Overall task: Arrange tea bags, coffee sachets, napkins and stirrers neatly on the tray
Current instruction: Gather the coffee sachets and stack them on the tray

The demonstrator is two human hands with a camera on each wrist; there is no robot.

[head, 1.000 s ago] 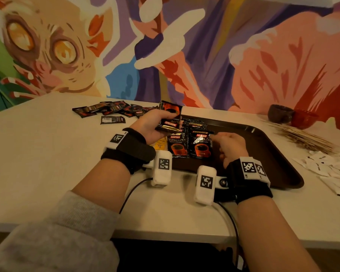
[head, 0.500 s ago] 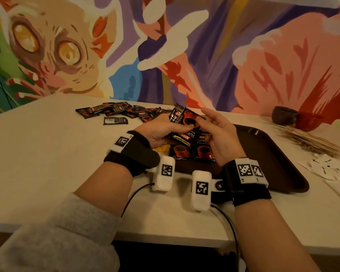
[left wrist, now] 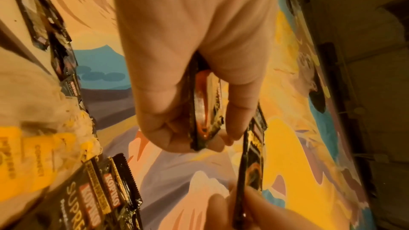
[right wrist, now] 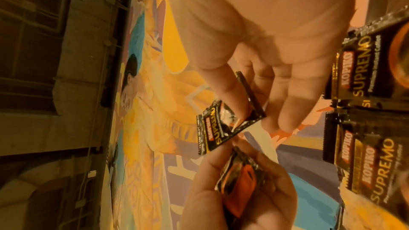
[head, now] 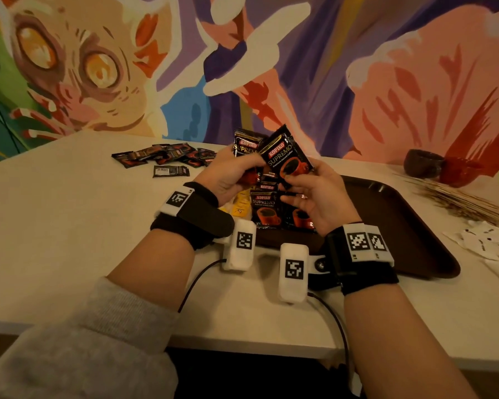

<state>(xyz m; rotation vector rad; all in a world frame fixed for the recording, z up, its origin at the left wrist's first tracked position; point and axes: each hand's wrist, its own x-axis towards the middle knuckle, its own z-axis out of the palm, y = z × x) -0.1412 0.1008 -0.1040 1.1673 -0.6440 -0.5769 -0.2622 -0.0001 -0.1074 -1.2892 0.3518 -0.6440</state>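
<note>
Coffee sachets (head: 285, 159) pinched upright in both hands.

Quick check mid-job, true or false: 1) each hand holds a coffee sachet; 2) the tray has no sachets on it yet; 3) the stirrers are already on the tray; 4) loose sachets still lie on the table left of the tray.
1) True: the left hand and right hand each pinch a coffee sachet.
2) False: sachets already lie on the tray.
3) False: the stirrers lie on the table, right of the tray.
4) True: a loose pile lies there.
</note>
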